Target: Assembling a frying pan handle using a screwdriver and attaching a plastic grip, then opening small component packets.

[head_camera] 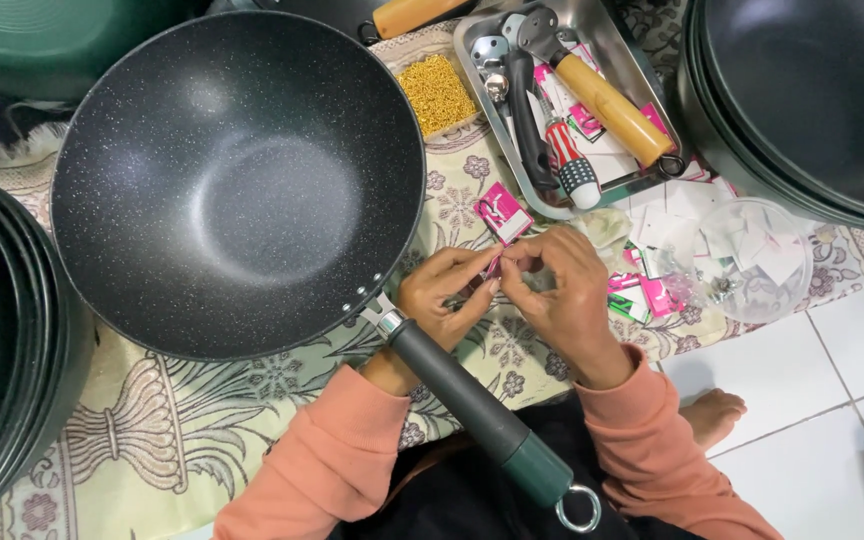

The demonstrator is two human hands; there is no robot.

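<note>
Here, nearest the person, the dark green wok handle [482, 410] with its steel hanging ring runs across the lap between two salmon-pink sleeves. Just beyond it the left hand [439, 300] and the right hand [564, 295] meet above the floral patterned mat [202, 420], fingertips pinched together on a small pink paper tag [493, 265] (only a sliver of it shows between the fingers); both hands are closed narrowly around it, the left resting close beside the handle's metal joint. To the left the black speckled non-stick wok [237, 180] lies on the mat, its bowl facing up. Another pink-and-white tag [503, 211] lies on the mat just past the hands, near the wok's rim. To the right, loose pink, green and white tags [652, 290] are scattered by the mat's right edge, with a clear plastic bowl [757, 260] beside them, partly over the white tiled floor [832, 400]. Farther off sits a rectangular steel tray [624, 35] holding a wooden-handled tool [607, 100] and a red-and-white screwdriver [564, 155]; left of it lies a heap of small gold-coloured pieces [437, 92]. Stacked dark woks [802, 100] stand at the far right corner, and more stacked dark pans [2, 350] along the left edge
</note>
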